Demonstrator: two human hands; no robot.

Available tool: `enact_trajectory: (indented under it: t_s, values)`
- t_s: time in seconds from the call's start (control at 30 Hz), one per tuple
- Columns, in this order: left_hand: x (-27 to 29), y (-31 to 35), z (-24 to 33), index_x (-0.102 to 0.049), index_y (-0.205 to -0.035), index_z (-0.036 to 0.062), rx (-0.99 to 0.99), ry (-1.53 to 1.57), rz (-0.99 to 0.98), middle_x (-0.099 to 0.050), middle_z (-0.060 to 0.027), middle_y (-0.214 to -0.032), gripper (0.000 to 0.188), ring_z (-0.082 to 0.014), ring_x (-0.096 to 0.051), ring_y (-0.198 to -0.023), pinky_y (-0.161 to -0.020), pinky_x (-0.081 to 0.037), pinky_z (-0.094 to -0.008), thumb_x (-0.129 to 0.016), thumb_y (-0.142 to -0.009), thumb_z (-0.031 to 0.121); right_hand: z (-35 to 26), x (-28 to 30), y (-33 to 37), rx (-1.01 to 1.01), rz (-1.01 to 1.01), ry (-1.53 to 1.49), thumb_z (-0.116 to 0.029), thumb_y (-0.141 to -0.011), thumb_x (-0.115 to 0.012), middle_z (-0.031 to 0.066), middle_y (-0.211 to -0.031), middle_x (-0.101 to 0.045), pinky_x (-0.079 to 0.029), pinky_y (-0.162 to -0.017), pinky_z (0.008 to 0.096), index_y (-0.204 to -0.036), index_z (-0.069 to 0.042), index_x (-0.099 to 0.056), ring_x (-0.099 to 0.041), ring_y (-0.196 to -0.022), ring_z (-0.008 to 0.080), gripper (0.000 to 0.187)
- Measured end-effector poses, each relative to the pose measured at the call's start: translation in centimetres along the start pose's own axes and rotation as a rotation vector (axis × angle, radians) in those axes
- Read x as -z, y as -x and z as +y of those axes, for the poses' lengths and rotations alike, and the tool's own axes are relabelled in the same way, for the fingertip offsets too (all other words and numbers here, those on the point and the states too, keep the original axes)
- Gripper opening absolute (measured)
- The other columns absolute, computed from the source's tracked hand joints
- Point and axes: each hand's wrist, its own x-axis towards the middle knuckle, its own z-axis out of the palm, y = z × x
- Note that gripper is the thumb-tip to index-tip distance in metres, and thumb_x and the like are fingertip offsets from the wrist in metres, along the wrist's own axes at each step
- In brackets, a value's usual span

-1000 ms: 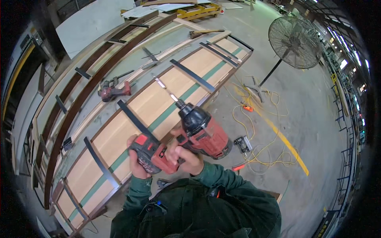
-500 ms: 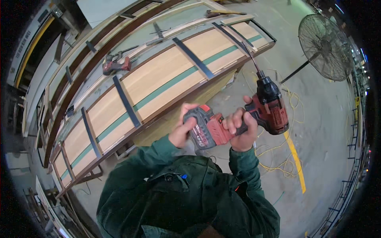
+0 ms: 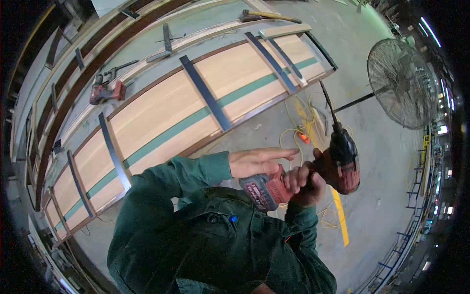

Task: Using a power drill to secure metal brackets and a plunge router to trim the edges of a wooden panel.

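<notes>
Now, right hand [image 3: 304,182]: we grip the handle of the red-and-black cordless drill [image 3: 338,164], its long bit pointing to twelve o'clock.
Left hand [image 3: 257,161]: open, fingers stretched flat, resting on the drill's red battery pack [image 3: 264,190].
Drill's place: at three o'clock from our chest, above the grey concrete floor [image 3: 382,161].
Nearby: long wooden panel with dark metal straps [image 3: 161,117] at ten o'clock; round wire standing fan [image 3: 399,83] at two o'clock.

Long wooden panel [image 3: 161,115] with green stripe, dark metal cross-straps [image 3: 204,93]; second red drill [image 3: 105,91]; pedestal fan [image 3: 401,83]; yellow cable [image 3: 298,122].
</notes>
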Motion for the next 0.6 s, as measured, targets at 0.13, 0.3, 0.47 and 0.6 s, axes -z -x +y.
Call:
enact_trajectory:
  t_s: [0.13, 0.3, 0.47, 0.6]
  values:
    - [5.1, -3.4, -1.3, -0.038, -0.138, 0.0091, 0.028, -0.968, 0.41, -0.043, -0.0213, -0.132, 0.072, -0.0366, -0.038, -0.125, -0.11, -0.025, -0.0466, -0.066, -0.081, 0.042, -5.0, 0.0, -5.0, 0.035, 0.267, 0.773, -0.014, -0.078, -0.056, 0.0129, -0.107, -0.055, -0.041, -0.048, 0.0286, -0.137, 0.002, -0.035, -0.048, -0.054, 0.015, 0.065]
    - [8.3, -8.6, -6.3, -0.031, -0.141, 0.004, 0.368, -1.357, 0.837, -0.038, -0.0185, -0.132, 0.092, -0.0373, -0.033, -0.125, -0.11, -0.017, -0.0561, -0.071, -0.07, 0.047, -10.6, 2.0, -11.1, -0.108, 0.204, 1.236, 0.002, -0.075, -0.052, 0.0129, -0.107, -0.059, -0.042, -0.053, 0.0259, -0.13, 0.003, -0.043, -0.049, -0.057, 0.0127, 0.057]
    - [9.4, -14.2, -9.0, -0.031, -0.137, -0.0051, 0.464, -1.286, 1.006, -0.04, -0.018, -0.129, 0.098, -0.0367, -0.035, -0.124, -0.111, -0.018, -0.0521, -0.071, -0.067, 0.052, -15.2, 3.6, -18.0, -0.314, 0.075, 1.393, -0.002, -0.078, -0.058, 0.0089, -0.107, -0.063, -0.045, -0.062, 0.0245, -0.119, -0.001, -0.053, -0.054, -0.067, 0.0103, 0.042]
    - [10.4, -16.6, -9.5, -0.036, -0.135, -0.0049, 0.508, -1.343, 1.093, -0.043, -0.0198, -0.127, 0.091, -0.0359, -0.039, -0.121, -0.11, -0.023, -0.0489, -0.07, -0.071, 0.05, -18.6, 7.5, -24.2, -0.5, -0.024, 1.52, -0.003, -0.077, -0.068, 0.008, -0.111, -0.061, -0.046, -0.087, 0.0336, -0.122, -0.002, -0.051, -0.058, -0.099, 0.0195, 0.049]
